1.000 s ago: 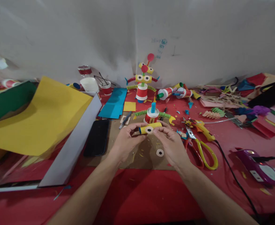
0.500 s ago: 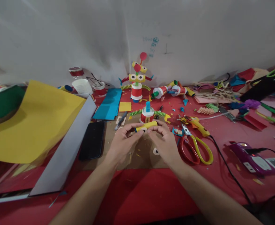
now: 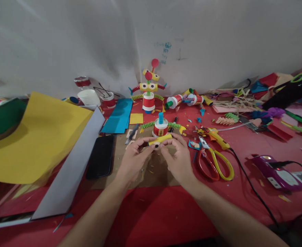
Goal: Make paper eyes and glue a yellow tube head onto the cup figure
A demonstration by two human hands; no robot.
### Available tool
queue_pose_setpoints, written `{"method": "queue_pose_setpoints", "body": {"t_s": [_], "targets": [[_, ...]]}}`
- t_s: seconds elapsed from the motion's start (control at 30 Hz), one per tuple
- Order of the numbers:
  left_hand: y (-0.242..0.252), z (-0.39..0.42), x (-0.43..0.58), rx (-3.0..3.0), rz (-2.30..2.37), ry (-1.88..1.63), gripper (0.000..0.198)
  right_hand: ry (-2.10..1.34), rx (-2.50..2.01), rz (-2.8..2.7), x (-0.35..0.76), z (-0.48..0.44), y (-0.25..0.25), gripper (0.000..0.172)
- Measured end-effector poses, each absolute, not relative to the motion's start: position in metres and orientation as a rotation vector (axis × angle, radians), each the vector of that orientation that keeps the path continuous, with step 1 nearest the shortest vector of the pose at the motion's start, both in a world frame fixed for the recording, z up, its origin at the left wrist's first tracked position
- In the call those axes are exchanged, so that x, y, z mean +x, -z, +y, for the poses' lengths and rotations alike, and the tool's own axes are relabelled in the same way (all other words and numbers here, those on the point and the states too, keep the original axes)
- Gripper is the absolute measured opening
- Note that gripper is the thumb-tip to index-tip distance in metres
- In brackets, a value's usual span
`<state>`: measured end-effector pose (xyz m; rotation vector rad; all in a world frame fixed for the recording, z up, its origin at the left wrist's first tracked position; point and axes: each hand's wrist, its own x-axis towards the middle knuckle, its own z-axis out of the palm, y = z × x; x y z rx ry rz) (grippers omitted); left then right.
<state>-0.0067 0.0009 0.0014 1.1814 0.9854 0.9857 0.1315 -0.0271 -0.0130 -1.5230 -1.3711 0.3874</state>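
Note:
Between my two hands is a yellow paper tube (image 3: pixel 163 139), held level above the brown cardboard (image 3: pixel 151 176). My left hand (image 3: pixel 134 159) is closed on its left end, and my right hand (image 3: pixel 178 157) grips the right end. Both thumbs press at a white paper eye (image 3: pixel 156 146) with a black centre on the tube's near side. Just behind stands a red and white paper cup figure (image 3: pixel 160 127) with green folded-paper arms, yellow hands and a blue folded strip upright on top.
Scissors (image 3: pixel 214 161) and a yellow glue gun (image 3: pixel 216 137) with a cord lie on the right, near a purple power strip (image 3: pixel 279 173). At left are a black phone (image 3: pixel 100 156) and yellow paper (image 3: pixel 37 137). Cup figures (image 3: pixel 148 101) stand at the back.
My hands remain on the yellow tube, with the thumbs still at the eye. The view has shifted slightly. A loose eye seen beside my right hand before is now mostly hidden.

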Motion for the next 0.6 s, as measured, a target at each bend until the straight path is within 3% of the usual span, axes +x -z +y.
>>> {"method": "queue_pose_setpoints", "body": {"t_s": [0.2, 0.43, 0.6], "targets": [[-0.003, 0.001, -0.006, 1.186, 1.043, -1.013, 0.026, -0.443, -1.429, -1.312, 0.13, -0.028, 0.012, 0.014], [-0.005, 0.007, -0.009, 1.075, 1.028, -1.102, 0.023, -0.965, -1.278, -0.955, 0.14, -0.021, 0.012, 0.022], [-0.002, 0.011, -0.014, 1.105, 0.99, -1.055, 0.025, -1.114, -1.186, -1.013, 0.141, -0.018, 0.012, 0.017]]}}
